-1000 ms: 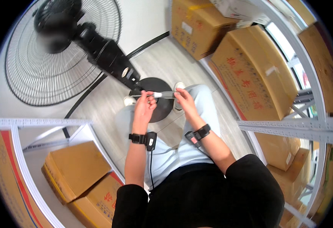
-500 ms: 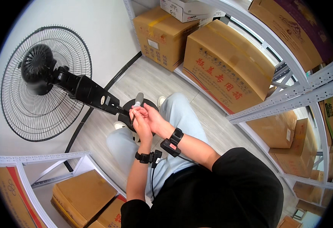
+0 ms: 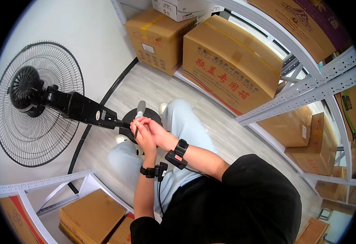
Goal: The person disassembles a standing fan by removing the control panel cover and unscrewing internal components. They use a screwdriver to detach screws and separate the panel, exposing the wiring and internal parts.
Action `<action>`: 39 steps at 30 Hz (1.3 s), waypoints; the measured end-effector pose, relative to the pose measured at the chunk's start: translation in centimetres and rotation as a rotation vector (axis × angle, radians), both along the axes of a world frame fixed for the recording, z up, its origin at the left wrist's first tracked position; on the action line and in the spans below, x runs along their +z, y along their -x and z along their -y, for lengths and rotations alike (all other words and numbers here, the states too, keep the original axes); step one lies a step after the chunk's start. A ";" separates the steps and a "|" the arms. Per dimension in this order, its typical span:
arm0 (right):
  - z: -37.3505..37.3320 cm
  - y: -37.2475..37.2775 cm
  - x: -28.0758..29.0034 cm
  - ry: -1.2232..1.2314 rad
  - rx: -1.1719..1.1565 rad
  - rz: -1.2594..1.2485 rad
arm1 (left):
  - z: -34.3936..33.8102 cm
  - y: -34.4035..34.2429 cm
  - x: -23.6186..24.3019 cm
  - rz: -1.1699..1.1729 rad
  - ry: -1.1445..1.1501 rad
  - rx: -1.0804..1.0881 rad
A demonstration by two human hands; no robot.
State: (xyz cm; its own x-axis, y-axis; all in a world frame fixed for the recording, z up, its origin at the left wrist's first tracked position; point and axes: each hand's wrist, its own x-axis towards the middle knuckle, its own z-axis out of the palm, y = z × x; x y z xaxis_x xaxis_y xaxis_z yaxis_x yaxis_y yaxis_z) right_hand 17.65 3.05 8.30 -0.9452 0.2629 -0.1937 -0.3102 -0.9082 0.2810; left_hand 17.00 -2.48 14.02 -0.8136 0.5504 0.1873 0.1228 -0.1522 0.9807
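My left hand (image 3: 145, 140) and my right hand (image 3: 160, 132) are pressed together in front of the fan's pole, both closed around a grey-handled tool (image 3: 141, 106). Its rounded grey grip with a paler collar sticks up past the fingertips. A slim dark piece shows below the left fingers, though I cannot tell if it belongs to the tool. Just left of the hands, a black floor fan (image 3: 86, 110) has its column leaning to the left, and its wire cage (image 3: 11, 134) rests by the wall. The fan's round black base (image 3: 126, 130) lies behind the hands, partly hidden.
Metal shelving (image 3: 304, 91) runs along the right, holding a large carton (image 3: 227, 69) and a brown box (image 3: 155, 44). Another rack (image 3: 54, 179) with cartons (image 3: 90, 213) stands at lower left. Black cable trunking (image 3: 115, 89) follows the wall's foot. My legs flank the base.
The whole view has shifted, so the fan and boxes sit further left in the picture. Both hands stay together on the grey-handled tool, with little change in their grip.
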 end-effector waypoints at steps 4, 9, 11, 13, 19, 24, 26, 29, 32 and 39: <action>-0.4 0.3 -1.0 0.316 0.098 -0.162 | 0.1 0.4 -0.6 -0.069 0.036 0.001; -0.3 0.4 0.4 0.249 0.084 -0.009 | -0.1 0.0 -0.7 -0.128 0.027 0.025; -0.2 0.0 1.4 0.125 0.056 0.135 | 0.1 0.3 -0.3 -0.188 0.077 0.003; -0.3 -0.2 1.3 0.110 0.048 0.148 | 0.2 0.5 -0.4 -0.270 0.114 -0.006; -0.5 0.2 0.3 0.102 0.037 0.197 | -0.2 0.5 -0.5 -0.246 0.115 -0.060; -0.5 0.2 0.2 0.116 0.040 0.247 | 0.0 0.8 0.5 -0.436 0.200 -0.029; -0.6 0.3 0.1 0.133 0.037 0.281 | 0.1 0.6 0.7 -0.365 0.142 -0.029; -1.2 0.3 -0.3 0.215 0.054 0.318 | 0.2 0.5 0.5 -0.156 -0.009 -0.054; -4.6 -2.4 -2.5 0.109 0.245 -0.039 | 0.0 1.3 0.1 -0.244 -0.057 -0.018; -24.6 -10.6 5.1 -0.436 -0.135 0.360 | 0.7 3.9 1.2 -0.137 0.016 0.022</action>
